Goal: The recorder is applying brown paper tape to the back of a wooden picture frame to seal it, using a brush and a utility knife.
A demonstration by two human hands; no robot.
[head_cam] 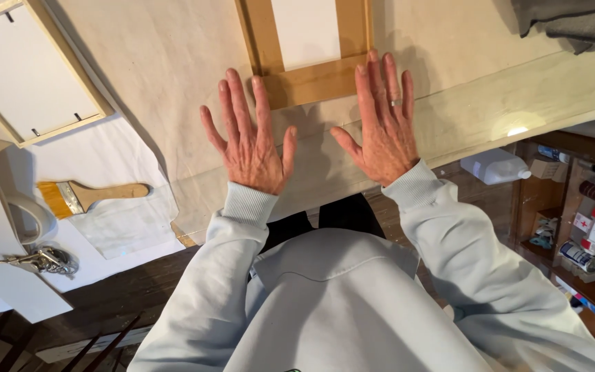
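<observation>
My left hand (249, 138) lies flat, palm down and fingers spread, on a cream canvas sheet (173, 76) covering the table. My right hand (380, 124) lies flat the same way, a ring on one finger. The fingertips of both hands reach the near bar of a wooden stretcher frame (311, 79) that rests on the canvas. Neither hand holds anything. Pale grey sleeves cover both arms.
A second framed white canvas (29, 69) lies at the upper left. A wide wooden-handled brush (91, 196), a tape roll (32, 217) and a metal staple gun (43, 260) sit at the left. A white bottle (494, 167) and cluttered shelves (587, 227) are at the right. Grey cloth (573, 21) lies at the top right.
</observation>
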